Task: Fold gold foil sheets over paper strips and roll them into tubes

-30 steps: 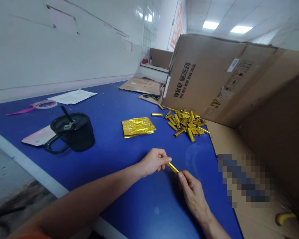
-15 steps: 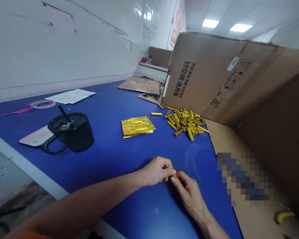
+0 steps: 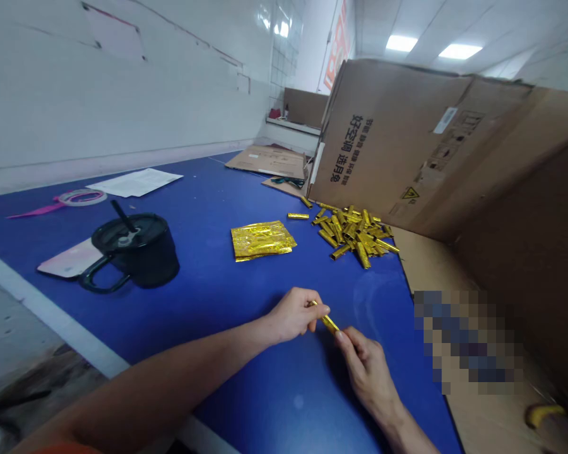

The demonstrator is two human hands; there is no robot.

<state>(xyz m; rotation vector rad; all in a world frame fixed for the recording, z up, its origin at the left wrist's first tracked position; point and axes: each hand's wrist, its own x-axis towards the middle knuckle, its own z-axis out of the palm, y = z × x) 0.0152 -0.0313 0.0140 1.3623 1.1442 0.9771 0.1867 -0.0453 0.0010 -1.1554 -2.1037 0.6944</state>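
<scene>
My left hand (image 3: 296, 314) and my right hand (image 3: 366, 369) both pinch one small gold foil roll (image 3: 329, 323) just above the blue table (image 3: 208, 296). The left fingers hold its upper end, the right fingertips its lower end. A flat stack of gold foil sheets (image 3: 261, 239) lies further back on the table. A heap of several finished gold rolls (image 3: 355, 232) sits beyond it, at the foot of the big cardboard box (image 3: 407, 145).
A black lidded mug with a straw (image 3: 135, 252) stands at the left on a pink card (image 3: 69, 258). Tape roll (image 3: 81, 197) and white paper (image 3: 137, 182) lie at the far left. Flat cardboard (image 3: 269, 161) lies at the back. A blurred patch (image 3: 468, 343) covers the cardboard at right.
My hands closed together over the gold roll half a second ago, then drew apart again, so the roll shows between my fingertips as it did a second ago.
</scene>
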